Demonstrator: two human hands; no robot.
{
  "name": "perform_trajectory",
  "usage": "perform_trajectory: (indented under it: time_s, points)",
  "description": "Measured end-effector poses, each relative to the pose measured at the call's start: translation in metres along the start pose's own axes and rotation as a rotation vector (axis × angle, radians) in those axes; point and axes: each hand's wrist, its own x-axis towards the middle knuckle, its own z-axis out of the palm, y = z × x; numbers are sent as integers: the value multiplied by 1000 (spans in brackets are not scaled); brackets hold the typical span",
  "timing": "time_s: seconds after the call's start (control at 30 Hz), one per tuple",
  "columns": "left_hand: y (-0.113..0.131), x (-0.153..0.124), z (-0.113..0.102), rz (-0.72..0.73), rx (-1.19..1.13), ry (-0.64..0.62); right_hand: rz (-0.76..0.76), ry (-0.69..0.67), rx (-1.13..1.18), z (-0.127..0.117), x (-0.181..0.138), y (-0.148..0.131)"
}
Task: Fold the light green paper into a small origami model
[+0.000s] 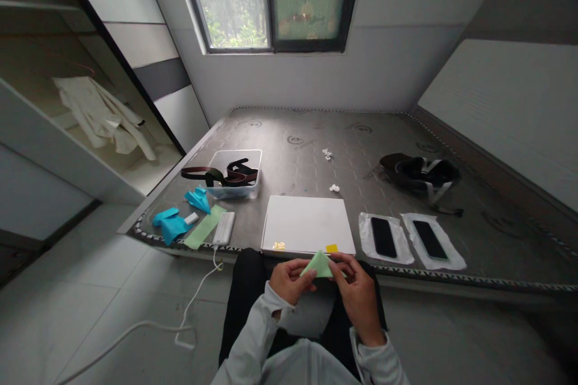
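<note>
A folded piece of light green paper (318, 264), triangular with its tip upward, is held between both hands above my lap. My left hand (291, 280) pinches its left corner between thumb and fingers. On the opposite side, my right hand (354, 286) grips the right corner the same way. Just beyond the hands lies a flat white box or board (309, 222) at the edge of the mattress. A small yellow paper square (331, 248) rests near its front right corner, and a shiny yellowish patch (279, 246) shows at its front left.
Left on the mattress (289, 132) are blue folded papers (174, 227), a green paper strip (204, 227), a white power strip (224, 228) and a clear bin (235, 191) with belts. Two phones (383, 237) on white wrappings, a black cap (415, 173) and crumpled white scraps (334, 188) lie elsewhere.
</note>
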Motion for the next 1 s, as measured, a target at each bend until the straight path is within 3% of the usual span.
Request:
perform_trajectory:
  time_s: [0.37,0.57,0.8,1.0]
  points:
    - [4,-4,1,27,59,46,-18,-99,9,4,-1,-7]
    - [11,-8,3,189,-108,-115,-6,-127,88,8,0,-7]
    - [2,-4,6,180,-64,-2,-32,-247,-54,6,-3,-16]
    - [-1,-8,4,176,-43,-120,-61,-248,-111,5,-5,-17]
